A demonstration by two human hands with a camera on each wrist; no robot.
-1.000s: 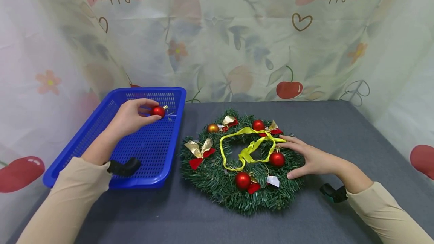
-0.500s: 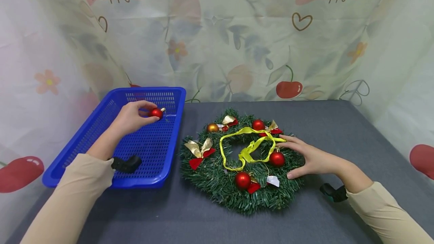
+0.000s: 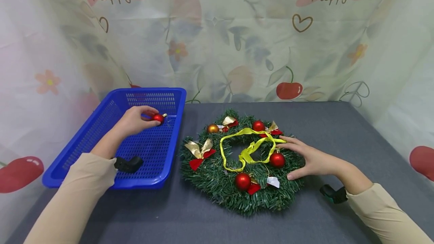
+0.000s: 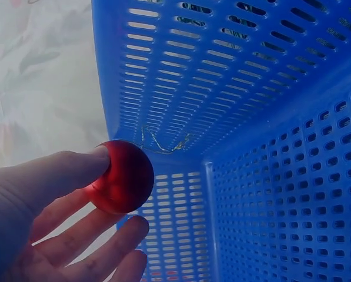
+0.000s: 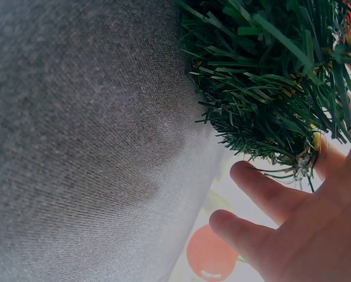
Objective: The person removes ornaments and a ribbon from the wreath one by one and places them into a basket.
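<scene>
Over the blue basket (image 3: 165,153), my left hand (image 3: 135,119) pinches a red bauble (image 3: 158,118) between thumb and fingers. The bauble's gold cap points away from the hand, and in the left wrist view a thin gold string (image 4: 163,145) trails off the bauble (image 4: 125,176). My right hand (image 3: 313,159) rests with spread, relaxed fingers on the right side of a green wreath (image 3: 217,183). In the right wrist view its fingertips lie right at the wreath's needles (image 5: 257,76). Red baubles, a gold bauble (image 3: 213,128), bows and a yellow ribbon (image 3: 249,153) sit on the wreath.
The basket stands left of the wreath on a grey cloth-covered table (image 3: 203,225). A patterned curtain (image 3: 217,40) hangs behind and along both sides. Black wrist cameras sit under both wrists, the left one (image 3: 129,164) over the basket.
My left hand has lowered slightly into the basket area, taking the red bauble down with it. The right hand and the wreath have stayed in place.
</scene>
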